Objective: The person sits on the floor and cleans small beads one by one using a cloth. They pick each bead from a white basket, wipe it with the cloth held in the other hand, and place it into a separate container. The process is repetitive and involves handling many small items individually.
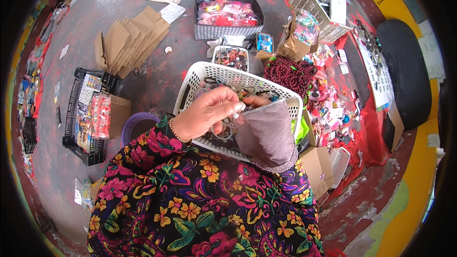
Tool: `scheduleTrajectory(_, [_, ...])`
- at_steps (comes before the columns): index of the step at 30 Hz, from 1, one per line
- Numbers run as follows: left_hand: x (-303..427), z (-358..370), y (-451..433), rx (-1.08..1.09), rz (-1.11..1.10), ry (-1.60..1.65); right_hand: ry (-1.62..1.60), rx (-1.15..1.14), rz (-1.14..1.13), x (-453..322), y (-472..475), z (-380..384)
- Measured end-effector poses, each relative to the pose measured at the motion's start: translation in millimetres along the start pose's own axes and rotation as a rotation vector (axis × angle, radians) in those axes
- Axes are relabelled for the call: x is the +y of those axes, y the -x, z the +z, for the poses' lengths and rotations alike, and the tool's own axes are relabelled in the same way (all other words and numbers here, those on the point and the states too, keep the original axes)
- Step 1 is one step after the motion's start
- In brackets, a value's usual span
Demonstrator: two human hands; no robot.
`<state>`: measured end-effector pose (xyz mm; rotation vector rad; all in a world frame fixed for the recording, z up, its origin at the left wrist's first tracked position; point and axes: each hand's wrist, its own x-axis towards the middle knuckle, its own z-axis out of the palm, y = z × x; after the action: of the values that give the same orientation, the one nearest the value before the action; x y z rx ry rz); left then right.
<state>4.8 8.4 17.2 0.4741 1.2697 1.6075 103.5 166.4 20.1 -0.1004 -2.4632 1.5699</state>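
A white perforated plastic basket (200, 69) stands before me, holding many small hair ties (225, 130) and cords. Over it, my left hand (210, 110) pinches a small white piece (235, 115) between thumb and forefinger; a beaded bracelet is on that wrist. My right hand (255, 102) is beside it, mostly hidden behind a mauve-grey terry cloth (273, 128); some fingers show above the cloth's edge. The cloth hangs over the basket's near right part. Whether the right hand grips the cloth or the small piece is unclear.
Beyond the basket are a small white basket of hair ties (231, 59), a fabric bin of wrapped goods (228, 33) and dark red berry strands (289, 75). Flattened cardboard boxes (132, 39), a black crate (85, 157) and a purple bucket (130, 125) lie left; an open carton (316, 166) stands right.
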Motion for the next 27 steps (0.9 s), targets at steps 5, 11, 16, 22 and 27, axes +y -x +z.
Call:
scheduleTrajectory(5, [-4.2, -0.3, 0.0, -0.007, 0.046, -0.078, -0.649, -0.065, 0.279, 6.4, 2.3, 2.1])
scheduleTrajectory(11, [-9.5, -1.5, -3.1, -0.074, 0.059, -0.007, -0.966, -0.067, 0.229, 10.3, -1.3, 9.6])
scheduleTrajectory(16, [-12.5, -1.5, -4.1, -0.055, 0.090, -0.072, -0.167, -0.096, 0.039, 19.0, 2.5, 6.6])
scheduleTrajectory(22, [-14.4, -1.5, -5.2, -0.042, 0.048, -0.013, -0.433, -0.141, 0.191, 40.2, 5.2, 10.3])
scheduleTrajectory(27, [-14.3, -2.2, -4.5, 0.050, 0.133, -0.017, -0.029, -0.083, -0.064, 24.0, 7.8, 1.5])
